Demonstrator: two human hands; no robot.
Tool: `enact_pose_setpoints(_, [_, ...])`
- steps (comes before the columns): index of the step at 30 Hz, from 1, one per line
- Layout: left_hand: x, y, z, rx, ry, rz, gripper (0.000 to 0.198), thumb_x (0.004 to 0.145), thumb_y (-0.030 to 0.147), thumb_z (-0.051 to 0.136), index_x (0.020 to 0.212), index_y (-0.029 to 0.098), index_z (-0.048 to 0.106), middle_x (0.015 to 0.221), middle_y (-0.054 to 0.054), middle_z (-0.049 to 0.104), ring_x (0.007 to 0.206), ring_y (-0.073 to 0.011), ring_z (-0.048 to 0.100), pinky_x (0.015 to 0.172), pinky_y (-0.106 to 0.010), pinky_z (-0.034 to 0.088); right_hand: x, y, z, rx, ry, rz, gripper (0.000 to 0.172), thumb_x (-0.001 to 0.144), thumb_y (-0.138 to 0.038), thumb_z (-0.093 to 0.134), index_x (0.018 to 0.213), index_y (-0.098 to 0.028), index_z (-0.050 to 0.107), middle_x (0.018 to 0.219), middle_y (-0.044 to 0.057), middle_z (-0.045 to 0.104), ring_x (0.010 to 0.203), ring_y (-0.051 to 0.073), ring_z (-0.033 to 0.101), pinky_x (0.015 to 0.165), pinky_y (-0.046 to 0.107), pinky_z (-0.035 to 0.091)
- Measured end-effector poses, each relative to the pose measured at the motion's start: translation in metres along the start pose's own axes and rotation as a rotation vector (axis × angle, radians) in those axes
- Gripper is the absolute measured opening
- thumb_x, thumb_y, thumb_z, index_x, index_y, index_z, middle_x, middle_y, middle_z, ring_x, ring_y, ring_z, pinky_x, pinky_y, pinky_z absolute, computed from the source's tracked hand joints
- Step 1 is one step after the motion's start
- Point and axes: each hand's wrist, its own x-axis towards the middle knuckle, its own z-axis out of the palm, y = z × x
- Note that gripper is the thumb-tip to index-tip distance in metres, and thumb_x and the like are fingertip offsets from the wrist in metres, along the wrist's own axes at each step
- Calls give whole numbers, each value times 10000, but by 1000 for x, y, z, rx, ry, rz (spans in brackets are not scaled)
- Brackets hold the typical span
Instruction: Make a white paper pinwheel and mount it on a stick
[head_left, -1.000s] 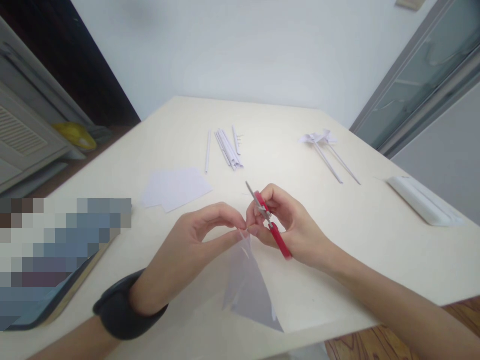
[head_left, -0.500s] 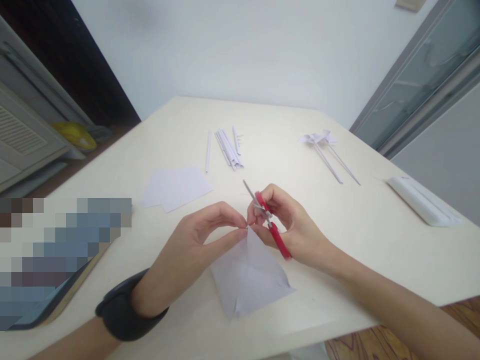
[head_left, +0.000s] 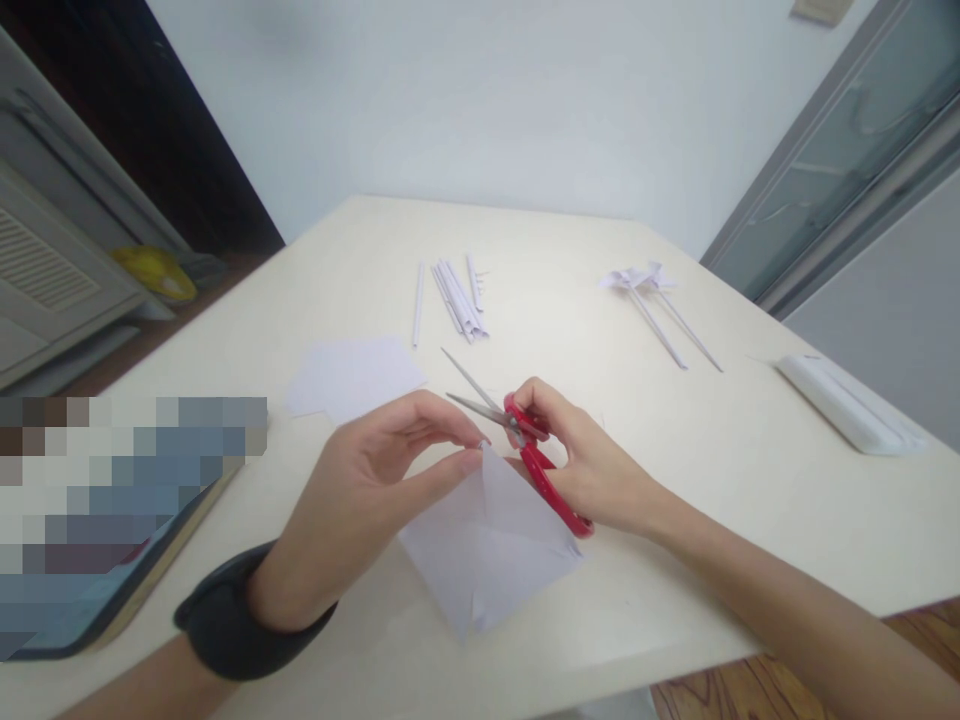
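Note:
A white paper square (head_left: 487, 550) with cut corners hangs at an angle just above the near part of the table. My left hand (head_left: 397, 465) pinches its top corner between thumb and fingertips; a dark band circles that wrist. Red-handled scissors (head_left: 536, 455) are in my right hand (head_left: 574, 455), their blades apart and pointing up and left, over the table beyond the paper's top corner. The blades do not touch the paper.
On the white table (head_left: 555, 270) lie rolled paper sticks (head_left: 459, 300), flat paper sheets (head_left: 352, 375), two paper pinwheels (head_left: 637, 280) on sticks, and a white packet (head_left: 844, 400) at right. A blurred-out device (head_left: 112, 520) sits at left.
The scissors have turned to the left and their blades have spread. My right fingertips have come away from the paper's corner. My left hand has shifted slightly left with the paper.

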Motion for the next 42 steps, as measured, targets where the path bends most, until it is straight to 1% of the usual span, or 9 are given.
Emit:
enact_pose_setpoints(3, [0,-1,-1,-49,-3,-22,71,778,187,659,834,223,634,872,7,663,845,-140,627,747,-216,486,1,0,-1,-5,6,-38,233,746,-147,561,804,-227,349,764,-46,423,666,100,382,631,235,344])
enact_pose_setpoints(9, [0,-1,-3,-146,-64,-34,99,768,140,662,841,206,672,818,23,667,694,-80,607,542,-120,442,0,1,0,-26,-28,-121,294,692,-98,577,830,-226,351,835,-24,487,712,112,427,653,243,393])
enact_pose_setpoints(15, [0,2,-2,-211,-68,-57,127,772,94,641,815,205,683,848,15,676,806,-119,627,713,-178,495,-1,3,1,-142,5,-153,335,644,-63,565,844,-228,353,854,-13,500,722,128,433,673,269,410])
enact_pose_setpoints(22, [1,7,0,-259,-70,-99,84,755,133,662,775,210,688,794,7,696,758,-141,638,679,-211,498,-2,1,-1,-182,4,-199,328,653,-116,591,851,-226,355,873,-3,510,743,140,439,673,280,418])
enact_pose_setpoints(26, [1,11,2,-304,-73,-142,12,749,201,674,739,195,678,755,-4,700,699,-135,627,610,-199,479,-1,1,-3,-225,-3,-222,356,614,-70,574,856,-224,363,881,-11,517,754,134,445,667,269,416])
enact_pose_setpoints(29, [1,12,2,-312,-98,-173,54,750,239,672,735,188,663,754,-18,691,671,-141,612,568,-209,461,-1,2,-2,-246,-8,-223,359,601,-54,554,855,-224,365,882,-9,522,746,135,453,651,268,416])
enact_pose_setpoints(35, [-1,8,-1,-285,-148,-209,11,781,219,639,784,211,633,807,-12,680,714,-154,612,573,-221,452,-2,3,-4,-308,23,-228,327,610,-69,517,858,-224,370,882,3,527,734,148,469,644,287,425])
enact_pose_setpoints(38, [-2,7,-2,-235,-144,-190,29,783,221,636,810,214,628,837,-18,678,735,-165,615,604,-238,470,-1,3,-5,-366,43,-258,315,613,-79,511,857,-222,370,876,6,523,743,152,474,631,288,426])
enact_pose_setpoints(42, [-2,9,-2,-65,-78,-63,62,759,199,663,820,204,653,842,-16,670,787,-166,622,674,-228,470,0,4,-6,-431,77,-293,301,617,-97,508,847,-223,359,854,9,519,740,159,469,609,290,427])
